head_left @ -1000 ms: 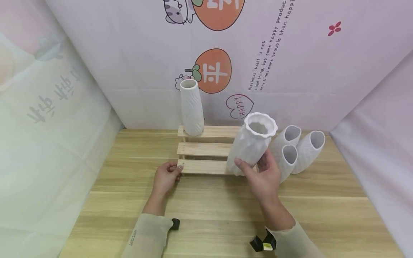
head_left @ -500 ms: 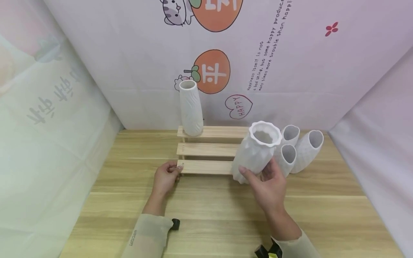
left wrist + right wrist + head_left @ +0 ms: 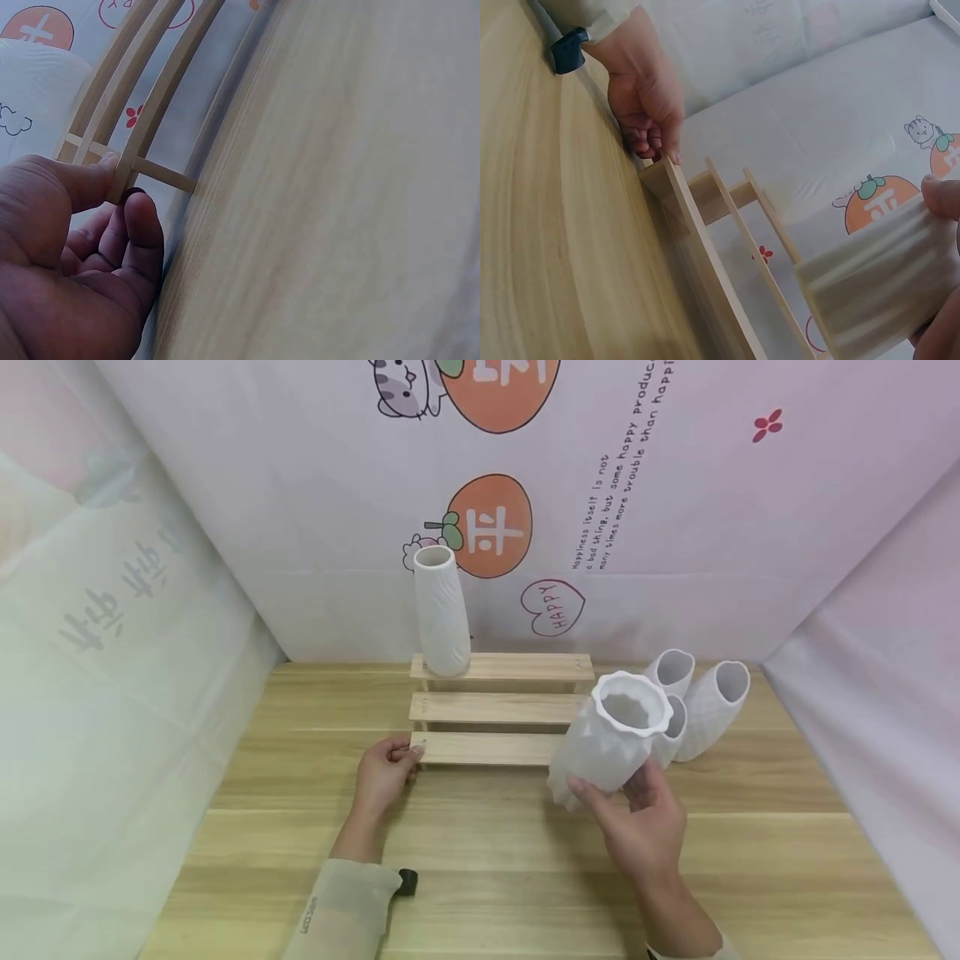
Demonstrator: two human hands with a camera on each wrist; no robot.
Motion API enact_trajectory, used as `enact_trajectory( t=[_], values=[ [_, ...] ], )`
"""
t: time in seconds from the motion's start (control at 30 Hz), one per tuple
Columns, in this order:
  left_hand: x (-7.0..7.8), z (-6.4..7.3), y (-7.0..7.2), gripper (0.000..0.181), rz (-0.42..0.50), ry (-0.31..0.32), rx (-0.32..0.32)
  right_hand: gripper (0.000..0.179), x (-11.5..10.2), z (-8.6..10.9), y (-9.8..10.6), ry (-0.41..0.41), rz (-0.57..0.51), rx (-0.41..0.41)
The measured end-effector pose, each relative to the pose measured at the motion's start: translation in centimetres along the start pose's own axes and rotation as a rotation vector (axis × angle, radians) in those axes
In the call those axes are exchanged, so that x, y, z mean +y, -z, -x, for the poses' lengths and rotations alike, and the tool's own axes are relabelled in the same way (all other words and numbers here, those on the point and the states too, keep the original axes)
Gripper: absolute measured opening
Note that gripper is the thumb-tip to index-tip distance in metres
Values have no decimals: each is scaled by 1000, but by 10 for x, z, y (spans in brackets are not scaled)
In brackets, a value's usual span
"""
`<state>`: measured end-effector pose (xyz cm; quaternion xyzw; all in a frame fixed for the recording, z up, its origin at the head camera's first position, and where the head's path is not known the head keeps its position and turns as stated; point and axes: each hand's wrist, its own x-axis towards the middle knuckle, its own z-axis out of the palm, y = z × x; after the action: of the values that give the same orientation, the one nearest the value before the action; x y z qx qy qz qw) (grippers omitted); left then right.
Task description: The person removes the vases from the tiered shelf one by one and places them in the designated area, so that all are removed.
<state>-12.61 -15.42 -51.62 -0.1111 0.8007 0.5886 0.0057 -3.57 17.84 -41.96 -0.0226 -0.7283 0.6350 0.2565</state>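
Observation:
In the head view, a white ribbed vase (image 3: 600, 756) with a scalloped rim leans to the right, gripped low by my right hand (image 3: 648, 827). It overlaps the right front of a three-step wooden rack (image 3: 487, 748). My left hand (image 3: 384, 774) pinches the left end of the rack's lowest step; the left wrist view shows thumb (image 3: 86, 184) above and fingers below that slat. A slim white vase (image 3: 442, 618) stands upright on the top step at the left. The right wrist view catches part of the held vase (image 3: 885, 281).
Three white vases stand close together right of the rack, among them the rightmost vase (image 3: 712, 710). All of this is on a wood-grain table (image 3: 480, 868). A printed cloth (image 3: 337, 527) rises behind, and pale cloth walls stand on both sides.
My right hand has carried the scalloped vase right and toward me, away from the rack, baring the right ends of the upper steps. The left hand stays on the rack.

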Motion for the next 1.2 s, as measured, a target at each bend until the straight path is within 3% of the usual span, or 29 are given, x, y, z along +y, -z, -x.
enact_trajectory(
  t=[0.47, 0.83, 1.2],
  values=[
    [-1, 0, -1, 35, -11, -1, -4, 67, 9, 16, 28, 26, 32, 11],
    [-2, -1, -1, 35, -11, 7, 6, 64, 16, 29, 47, -14, 6, 63],
    [0, -1, -1, 34, 7, 15, 6, 62, 32, 34, 68, -130, -85, 177]
  ],
)
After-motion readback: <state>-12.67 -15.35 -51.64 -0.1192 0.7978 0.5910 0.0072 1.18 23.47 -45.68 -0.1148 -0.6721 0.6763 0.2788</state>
